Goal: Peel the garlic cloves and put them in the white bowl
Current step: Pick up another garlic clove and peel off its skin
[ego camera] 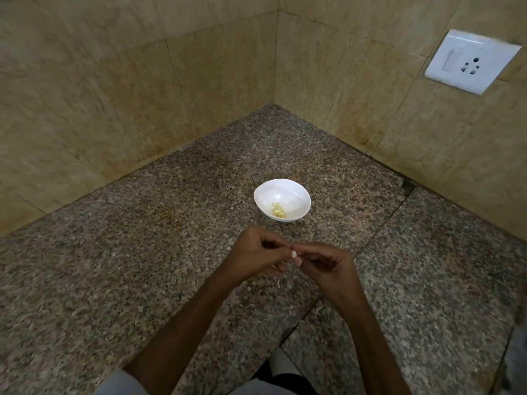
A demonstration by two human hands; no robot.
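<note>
The left hand [253,255] and right hand [325,265] are meeting above the speckled granite table [142,252], each narrow grip pinching the small white garlic clove [293,254] between curled fingertips. Just beyond, the smooth oval white bowl [302,192] is holding pale yellow peeled cloves [279,210]. Open granite is running to the corner of the tiled walls [114,95].
</note>
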